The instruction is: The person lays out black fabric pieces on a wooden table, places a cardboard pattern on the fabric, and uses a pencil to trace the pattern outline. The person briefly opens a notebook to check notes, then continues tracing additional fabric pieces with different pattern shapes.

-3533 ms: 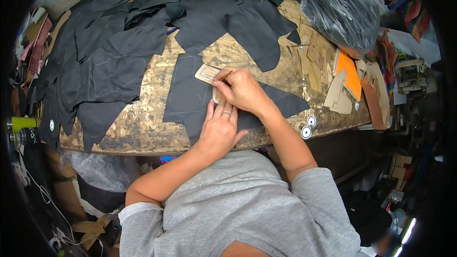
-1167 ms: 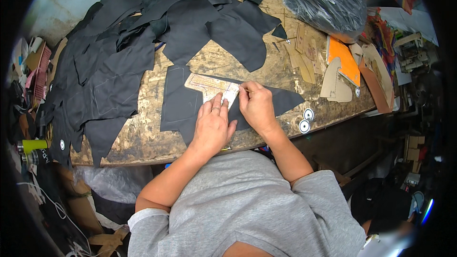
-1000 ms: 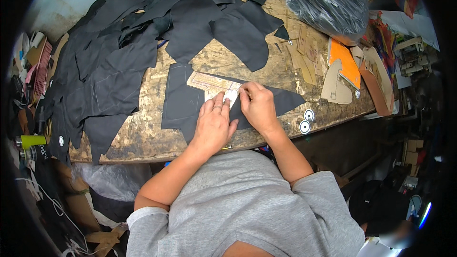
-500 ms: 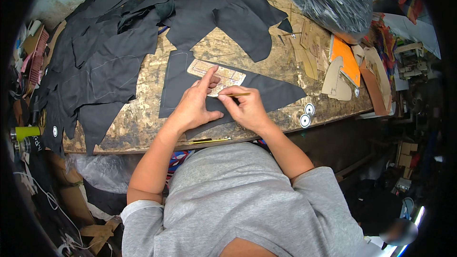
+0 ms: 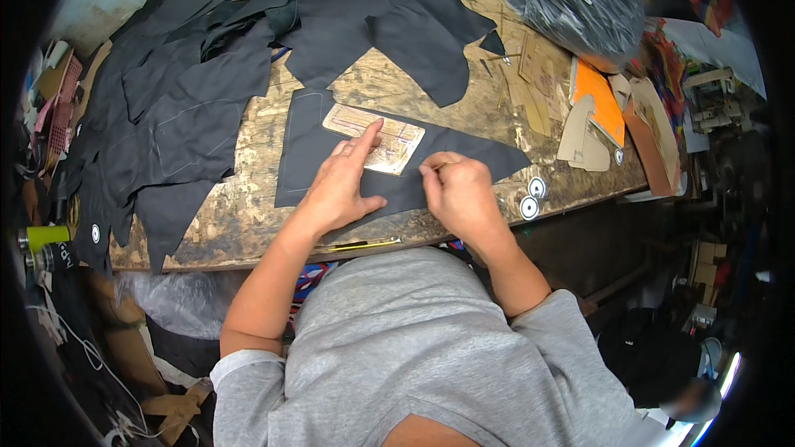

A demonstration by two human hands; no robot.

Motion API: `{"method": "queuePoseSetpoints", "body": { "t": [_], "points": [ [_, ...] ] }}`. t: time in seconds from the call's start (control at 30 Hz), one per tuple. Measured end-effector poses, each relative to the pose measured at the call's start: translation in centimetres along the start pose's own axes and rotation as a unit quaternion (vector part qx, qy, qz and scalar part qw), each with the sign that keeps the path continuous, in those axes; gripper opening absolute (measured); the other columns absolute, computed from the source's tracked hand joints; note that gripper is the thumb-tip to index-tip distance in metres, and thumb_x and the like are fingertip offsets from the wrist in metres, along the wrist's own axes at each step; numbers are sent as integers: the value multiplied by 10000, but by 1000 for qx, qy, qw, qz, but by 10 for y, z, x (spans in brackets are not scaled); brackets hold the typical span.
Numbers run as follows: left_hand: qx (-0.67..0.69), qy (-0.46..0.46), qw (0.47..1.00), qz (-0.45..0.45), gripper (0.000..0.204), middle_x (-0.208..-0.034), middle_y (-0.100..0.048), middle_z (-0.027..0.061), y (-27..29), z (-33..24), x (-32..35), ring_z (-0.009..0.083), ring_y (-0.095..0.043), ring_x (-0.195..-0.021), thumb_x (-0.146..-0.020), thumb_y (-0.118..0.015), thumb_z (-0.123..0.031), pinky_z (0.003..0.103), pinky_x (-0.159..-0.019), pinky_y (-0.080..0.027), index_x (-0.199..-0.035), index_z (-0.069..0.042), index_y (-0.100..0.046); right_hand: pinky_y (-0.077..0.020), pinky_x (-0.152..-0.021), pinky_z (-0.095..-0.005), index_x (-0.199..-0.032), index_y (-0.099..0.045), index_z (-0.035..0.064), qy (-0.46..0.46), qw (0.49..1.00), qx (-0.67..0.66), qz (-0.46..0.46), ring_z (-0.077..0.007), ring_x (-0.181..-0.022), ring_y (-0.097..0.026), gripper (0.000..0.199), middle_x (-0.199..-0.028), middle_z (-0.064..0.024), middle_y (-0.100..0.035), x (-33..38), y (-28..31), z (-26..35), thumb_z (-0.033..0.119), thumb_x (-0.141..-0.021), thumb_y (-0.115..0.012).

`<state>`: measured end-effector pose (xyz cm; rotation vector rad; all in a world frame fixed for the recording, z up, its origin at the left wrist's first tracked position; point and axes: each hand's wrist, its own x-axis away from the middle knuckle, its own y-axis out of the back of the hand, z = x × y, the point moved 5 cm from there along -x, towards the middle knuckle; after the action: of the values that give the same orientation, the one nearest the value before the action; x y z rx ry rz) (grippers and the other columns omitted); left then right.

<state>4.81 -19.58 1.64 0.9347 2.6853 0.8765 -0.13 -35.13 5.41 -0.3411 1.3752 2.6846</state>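
A black triangular piece of leather (image 5: 480, 153) lies flat on the worn wooden workbench, with a pale outline drawn at its left end. On top of it rests a tan rectangular template (image 5: 406, 134) marked with lines. My left hand (image 5: 338, 182) presses the template down, index finger stretched across it and thumb spread out over the leather. To the right of the template, just off its corner, my right hand (image 5: 460, 186) is closed around a thin gold-coloured pen (image 5: 447, 165). Most of the pen is hidden by my fingers.
Black leather pieces (image 5: 190, 108), some with pale outlines, cover the bench's left and back. A plastic-wrapped bundle (image 5: 575, 4), orange sheet (image 5: 598, 103) and cardboard templates (image 5: 584, 136) lie at right. Round white discs (image 5: 530, 207) and a yellow slim tool (image 5: 360, 244) sit near the front edge.
My right hand has moved right, away from the template's lower edge, and turned with the pen still in it. My left hand has stayed on the template.
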Motion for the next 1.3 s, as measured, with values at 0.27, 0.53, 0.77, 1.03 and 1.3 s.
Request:
{"method": "queuePoseSetpoints", "body": {
  "t": [0.27, 0.53, 0.77, 1.03, 1.3],
  "points": [
    [-116, 43, 936, -330, 743, -1210, -547, 190, 52, 22, 21, 371, -535, -1093, -625, -811, -129, 397, -963, -430, -1289, -33, -492, -439, -942, -402, -1039, -639, 43, 164, 986, -19, 36, -318, -1189, -513, 286, -1140, -162, -617, -9, -30, -8, 116, -768, -695],
    [8, 183, 960, -211, 303, -541, -519, 96, 67, 69, 28, 156, -479, -495, -662, -787, -142, 338, -498, -398, -847, 57, -653, -521, -676, -331, -921, -650, -11, 93, 969, -104, -205, -299, -751, -656, 148, -869, -168, -656, -18, 16, -26, -13, -787, -586],
    [-194, 184, 862, -431, 423, -835, -600, 69, 127, 52, 66, 161, -527, -715, -676, -804, -167, 286, -644, -457, -1050, -34, -657, -472, -716, -231, -966, -660, -38, -137, 922, -325, -161, -85, -775, -583, 165, -843, -51, -666, -13, 61, -102, 79, -892, -570],
    [26, 100, 986, -133, 434, -825, -644, 87, 11, -28, 43, 146, -558, -614, -711, -794, -213, 283, -563, -472, -1054, 7, -643, -493, -705, -285, -934, -665, -37, -47, 949, -300, 89, -137, -754, -614, 153, -827, -100, -680, -9, 16, -43, 28, -849, -555],
    [554, 70, 796, -236, 196, -963, -648, 67, -37, -13, 43, 95, -625, -805, -913, -589, -71, 237, -703, -520, -1091, 9, -583, -515, -750, -250, -1090, -570, -29, -124, 797, -591, 13, -129, -878, -625, 291, -996, -77, -641, 3, -2, -37, -21, -816, -669]
  ]
}}
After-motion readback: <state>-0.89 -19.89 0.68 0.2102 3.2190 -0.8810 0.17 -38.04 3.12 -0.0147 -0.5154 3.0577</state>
